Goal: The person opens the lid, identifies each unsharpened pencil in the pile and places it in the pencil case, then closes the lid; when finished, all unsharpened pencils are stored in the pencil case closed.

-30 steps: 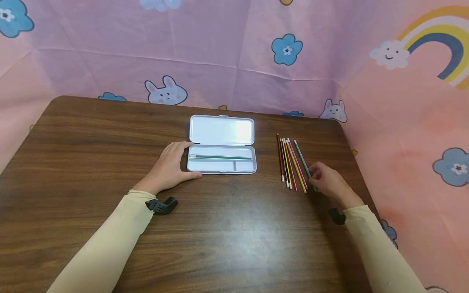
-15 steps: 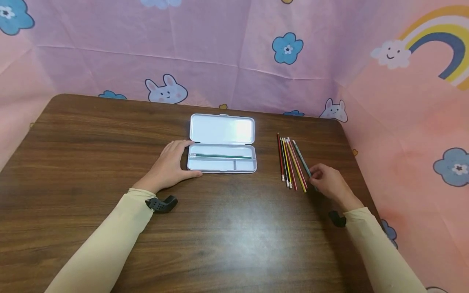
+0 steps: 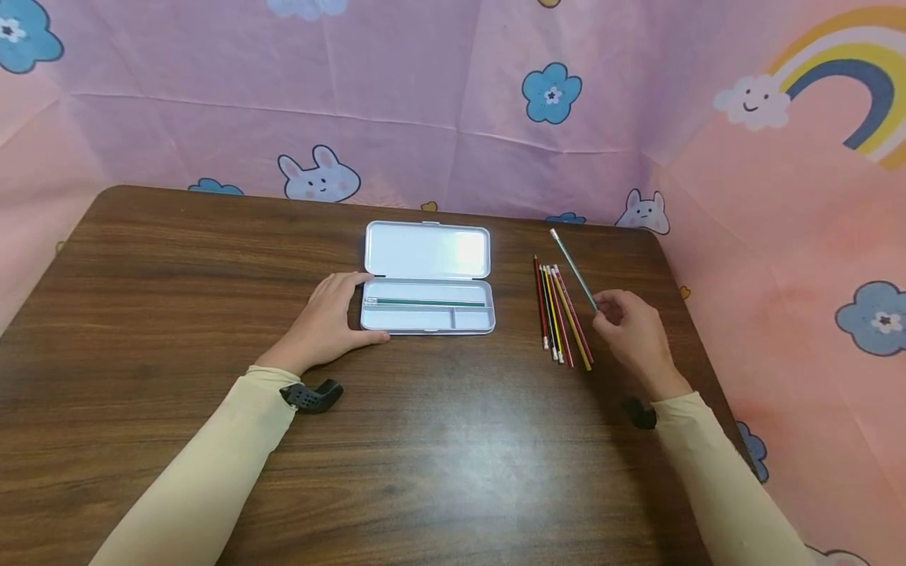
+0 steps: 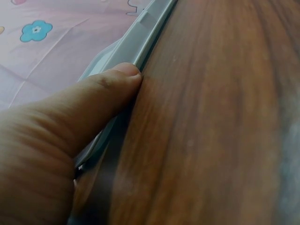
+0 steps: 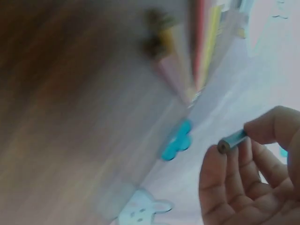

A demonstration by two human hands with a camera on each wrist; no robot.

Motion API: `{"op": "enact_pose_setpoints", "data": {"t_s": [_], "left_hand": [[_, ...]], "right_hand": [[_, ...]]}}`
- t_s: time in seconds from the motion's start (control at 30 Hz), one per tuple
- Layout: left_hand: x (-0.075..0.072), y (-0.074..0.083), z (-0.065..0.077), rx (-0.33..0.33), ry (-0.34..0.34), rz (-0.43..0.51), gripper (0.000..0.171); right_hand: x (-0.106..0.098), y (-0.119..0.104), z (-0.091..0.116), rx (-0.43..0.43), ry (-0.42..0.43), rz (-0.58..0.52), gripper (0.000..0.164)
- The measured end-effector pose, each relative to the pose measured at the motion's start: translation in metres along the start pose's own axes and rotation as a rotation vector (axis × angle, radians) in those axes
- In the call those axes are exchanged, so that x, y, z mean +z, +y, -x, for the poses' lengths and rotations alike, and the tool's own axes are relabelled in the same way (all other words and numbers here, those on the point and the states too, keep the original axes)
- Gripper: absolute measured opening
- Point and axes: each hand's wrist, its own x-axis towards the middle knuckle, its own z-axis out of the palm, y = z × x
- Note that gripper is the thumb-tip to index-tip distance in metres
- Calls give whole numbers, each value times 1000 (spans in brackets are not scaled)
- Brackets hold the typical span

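Pencil (image 3: 575,270) pinched at one end, open box (image 3: 406,321) well off to the side

From where I stand, the right hand (image 3: 632,330) grips the pale blue-green pencil between thumb and fingertips, right at its blunt end. The white-tipped end slants away towards the table's far edge; whether it touches the wood, I can't tell.

Just left of that hand lies a bunch of pencils (image 3: 562,314), red, black and yellow among them, fanned lengthwise. To the right, a narrow strip of table (image 3: 425,440) runs to the side edge. Between bunch and box there is a gap of bare wood, and a far wider stretch on the near side.

The white box lies with its lid (image 3: 414,250) folded back, close to the far edge. The left hand (image 3: 322,324) grips its left end, thumb along the front edge, fingers at the back corner by the hinge. Inside, a green pencil (image 3: 432,303) lies in the long rear compartment, beside the divider.

Patterned cloth (image 3: 396,71) hangs beyond the table.
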Motion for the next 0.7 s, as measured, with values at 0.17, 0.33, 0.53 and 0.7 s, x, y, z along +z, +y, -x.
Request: {"op": "enact_pose_setpoints", "data": {"t_s": [0.17, 0.33, 0.53, 0.7], "left_hand": [[-1, 1, 0, -7, -3, 1, 102], [-1, 0, 0, -9, 1, 4, 102], [-1, 0, 0, -15, -1, -1, 103], [-2, 0, 1, -18, -6, 2, 103]], "right_hand": [[11, -31, -9, -80, 23, -57, 20], [30, -64, -22, -174, -21, -52, 21], [60, -94, -34, -270, -116, 41, 22], [80, -111, -40, -381, -168, 149, 24]]}}
